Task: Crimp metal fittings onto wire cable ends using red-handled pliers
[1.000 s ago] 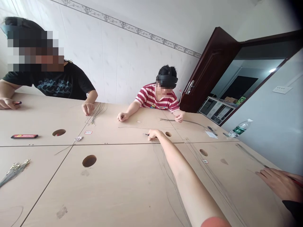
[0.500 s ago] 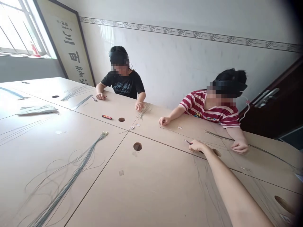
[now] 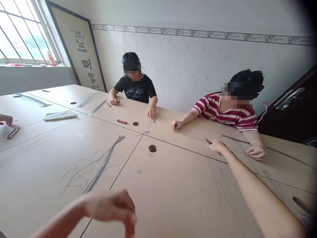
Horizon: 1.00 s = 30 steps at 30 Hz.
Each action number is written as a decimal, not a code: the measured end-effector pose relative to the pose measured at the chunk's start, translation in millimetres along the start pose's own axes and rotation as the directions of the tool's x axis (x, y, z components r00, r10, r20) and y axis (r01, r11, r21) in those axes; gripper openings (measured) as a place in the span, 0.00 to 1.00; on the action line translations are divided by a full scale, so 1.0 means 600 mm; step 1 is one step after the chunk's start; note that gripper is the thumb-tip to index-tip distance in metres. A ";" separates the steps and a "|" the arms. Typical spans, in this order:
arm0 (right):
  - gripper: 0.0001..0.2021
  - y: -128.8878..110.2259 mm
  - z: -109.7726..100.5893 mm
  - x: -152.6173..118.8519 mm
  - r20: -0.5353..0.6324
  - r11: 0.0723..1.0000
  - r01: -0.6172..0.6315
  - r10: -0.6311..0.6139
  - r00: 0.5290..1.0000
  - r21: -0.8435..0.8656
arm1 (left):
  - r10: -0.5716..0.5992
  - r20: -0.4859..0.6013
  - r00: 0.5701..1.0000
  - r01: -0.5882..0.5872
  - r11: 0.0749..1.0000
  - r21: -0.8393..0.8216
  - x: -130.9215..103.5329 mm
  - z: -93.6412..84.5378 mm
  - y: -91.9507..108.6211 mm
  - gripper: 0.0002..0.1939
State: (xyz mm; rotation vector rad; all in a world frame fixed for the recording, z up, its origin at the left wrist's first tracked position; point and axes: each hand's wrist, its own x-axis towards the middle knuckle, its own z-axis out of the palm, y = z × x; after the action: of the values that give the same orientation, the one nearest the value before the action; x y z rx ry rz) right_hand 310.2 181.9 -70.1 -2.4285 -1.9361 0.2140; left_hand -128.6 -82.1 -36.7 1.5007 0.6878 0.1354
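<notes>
My left hand has come in at the bottom, blurred, above the near table. Its fingers droop, loosely bent and apart, with nothing visible in them. Further off, my right hand reaches across to the far side and is closed around a small dark pointed tool, whose exact kind I cannot make out. Small metal bits lie just below that hand. Thin wires stretch across the tabletop near it. To the left of my hands, a bundle of thin grey-green wires has brass-coloured ends.
Across the table sit a person in black and a person in red stripes, hands on the top. A red-and-black box cutter, a steel ruler, pliers and a round hole are there. Another hand shows at left.
My left hand has entered the view from below. The view has swung left, bringing in pliers and another person's hand. My right hand still holds the tool in about the same place.
</notes>
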 end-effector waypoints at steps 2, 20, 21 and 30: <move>0.13 -0.013 -0.012 -0.014 0.084 0.997 -0.069 0.071 0.994 -0.027 | -0.148 -0.325 0.934 0.190 0.976 0.103 -0.046 -0.088 0.002 0.17; 0.16 -0.474 0.067 -0.170 0.276 0.844 0.422 -0.514 0.812 0.332 | -0.245 -0.942 0.230 0.817 0.575 0.050 0.025 -0.346 -0.169 0.16; 0.16 -0.503 0.080 -0.174 0.266 0.824 0.442 -0.542 0.797 0.356 | -0.248 -0.941 0.230 0.813 0.580 0.046 0.024 -0.347 -0.171 0.16; 0.16 -0.663 0.159 -0.164 0.235 0.844 0.411 -0.502 0.833 0.345 | -0.314 -0.915 0.252 0.787 0.617 0.005 0.015 -0.361 -0.169 0.16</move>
State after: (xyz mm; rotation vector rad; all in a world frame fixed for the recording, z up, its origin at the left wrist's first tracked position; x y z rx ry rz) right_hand -108.3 170.3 -113.1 -1.7627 -2.3560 0.8407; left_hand -261.7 99.7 -117.9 1.4508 2.2687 0.1434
